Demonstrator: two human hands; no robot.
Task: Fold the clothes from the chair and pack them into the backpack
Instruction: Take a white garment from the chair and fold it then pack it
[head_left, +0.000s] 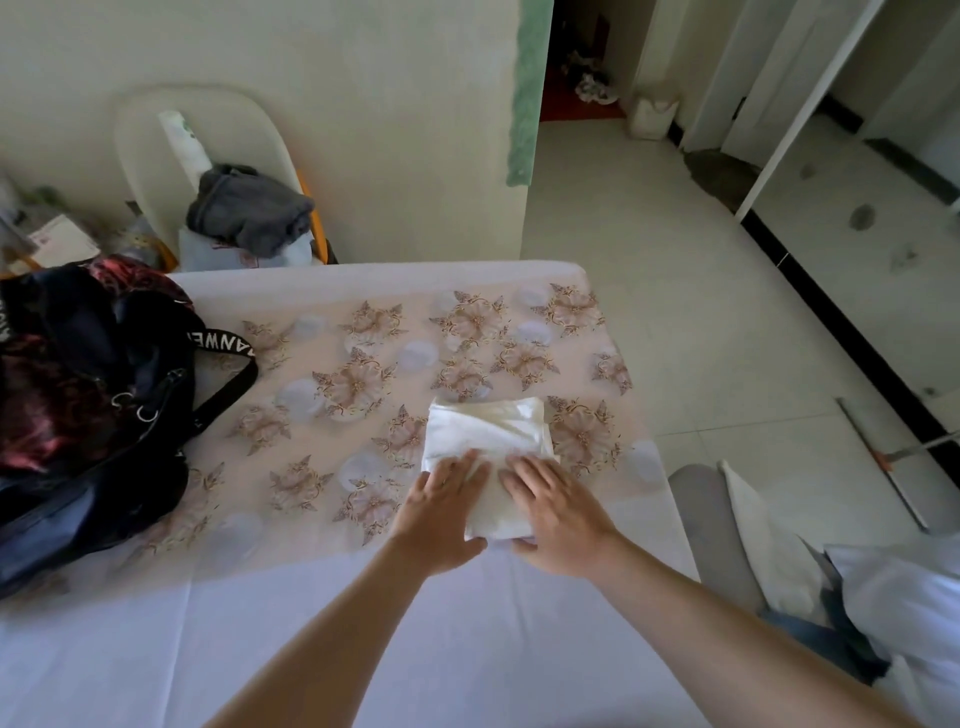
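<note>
We see the bench, spread with a flowered cloth, carrying the dark backpack at its left edge, and past its far edge the pale chair with a grey garment heaped on the seat. Toward the right of the bench lies a folded white garment, well apart from the backpack. Our left hand and right hand rest side by side on its near half, both released, fingers straight and flat on the fabric.
</note>
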